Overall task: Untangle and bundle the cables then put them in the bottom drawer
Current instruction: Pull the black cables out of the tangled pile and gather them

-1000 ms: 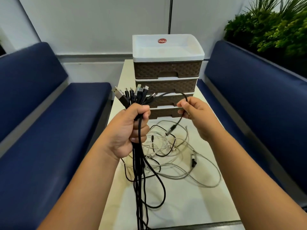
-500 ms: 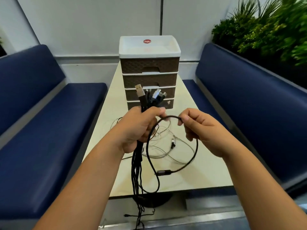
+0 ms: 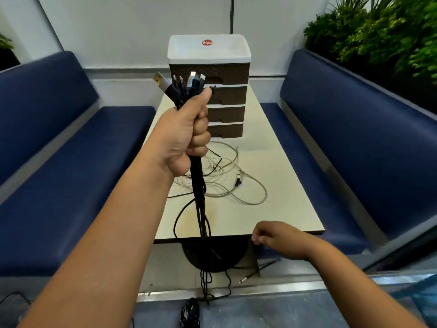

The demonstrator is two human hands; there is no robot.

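Cables, black ones [image 3: 199, 185], are bunched in the left hand [image 3: 189, 131], which is a tight fist around them. Their plug ends [image 3: 182, 85] stick up above the fist, and the long tails hang down past the bench's near edge to the floor. More pale cables [image 3: 227, 181] lie in a loose tangle in the middle of the bench [image 3: 283, 185]. At the far end of the bench stands a drawer box [image 3: 210, 88] with all drawers closed. The right hand [image 3: 281, 240] is low by the near right corner, fingers curled; I cannot tell if it holds anything.
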